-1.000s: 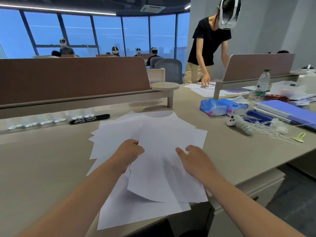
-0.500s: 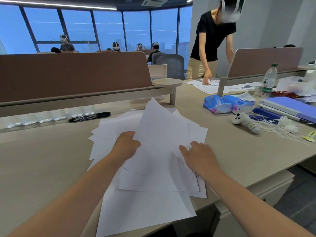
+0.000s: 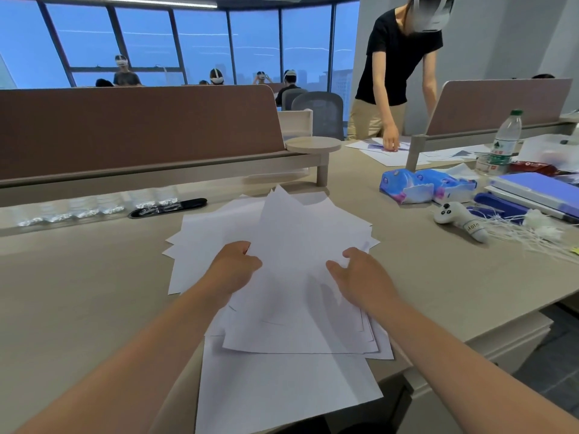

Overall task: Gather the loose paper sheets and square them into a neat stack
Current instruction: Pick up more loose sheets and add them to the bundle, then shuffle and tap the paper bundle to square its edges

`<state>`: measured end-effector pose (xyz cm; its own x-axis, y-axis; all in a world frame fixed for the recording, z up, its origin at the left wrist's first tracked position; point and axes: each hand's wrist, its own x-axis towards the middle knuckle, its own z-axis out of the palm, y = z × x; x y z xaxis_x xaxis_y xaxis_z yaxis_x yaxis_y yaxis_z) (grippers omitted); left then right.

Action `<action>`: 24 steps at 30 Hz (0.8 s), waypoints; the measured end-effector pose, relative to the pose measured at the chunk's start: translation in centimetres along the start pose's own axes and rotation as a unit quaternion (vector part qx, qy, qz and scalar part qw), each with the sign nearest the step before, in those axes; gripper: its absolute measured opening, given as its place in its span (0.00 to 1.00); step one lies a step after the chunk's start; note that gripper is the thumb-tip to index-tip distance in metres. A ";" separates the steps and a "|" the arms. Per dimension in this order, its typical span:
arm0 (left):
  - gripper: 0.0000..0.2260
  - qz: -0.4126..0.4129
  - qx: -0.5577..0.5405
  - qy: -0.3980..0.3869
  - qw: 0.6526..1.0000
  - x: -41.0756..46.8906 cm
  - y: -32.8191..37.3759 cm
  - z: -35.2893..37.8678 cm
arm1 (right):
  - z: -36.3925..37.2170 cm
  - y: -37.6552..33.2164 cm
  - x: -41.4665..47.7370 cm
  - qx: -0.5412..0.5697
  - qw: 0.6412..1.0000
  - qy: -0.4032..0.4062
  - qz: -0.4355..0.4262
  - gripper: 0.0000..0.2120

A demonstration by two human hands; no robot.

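Note:
Several white paper sheets lie fanned out and overlapping on the beige desk. The nearest sheet hangs over the desk's front edge. My left hand grips the left side of a bundle of sheets, fingers curled under the paper. My right hand holds the same bundle at its right side, thumb on top. The bundle between the hands is lifted and tilted, with its far corner pointing away from me.
A brown divider panel runs along the desk's back. To the right lie a tissue pack, a white controller, white strings, blue folders and a water bottle. A person in a black shirt leans over papers at the far desk.
Both hands have taken hold of a bundle of sheets and raised its far end off the pile. The hands have moved slightly further apart along its sides.

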<state>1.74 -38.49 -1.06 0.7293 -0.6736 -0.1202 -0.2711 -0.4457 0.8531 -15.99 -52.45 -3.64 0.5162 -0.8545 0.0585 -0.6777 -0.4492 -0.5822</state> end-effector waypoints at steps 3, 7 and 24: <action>0.04 -0.008 -0.008 0.016 1.000 -0.1 -0.4 -0.6 | -0.2 -0.7 0.0 0.054 0.998 0.016 0.007 0.23; 0.05 -0.037 -0.033 0.010 0.999 -0.4 -0.8 -1.3 | -0.2 -1.6 -0.4 0.103 0.995 0.003 0.014 0.23; 0.12 -0.053 -0.104 0.077 0.990 -1.7 -3.1 -4.8 | 1.8 -2.2 -1.3 -0.115 0.988 0.058 -0.085 0.24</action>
<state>4.33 -33.12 -1.12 0.8383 -0.5241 -0.1503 -0.0634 -0.3675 0.9279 -14.28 -49.87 -3.90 0.5776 -0.7801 0.2405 -0.6946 -0.6244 -0.3574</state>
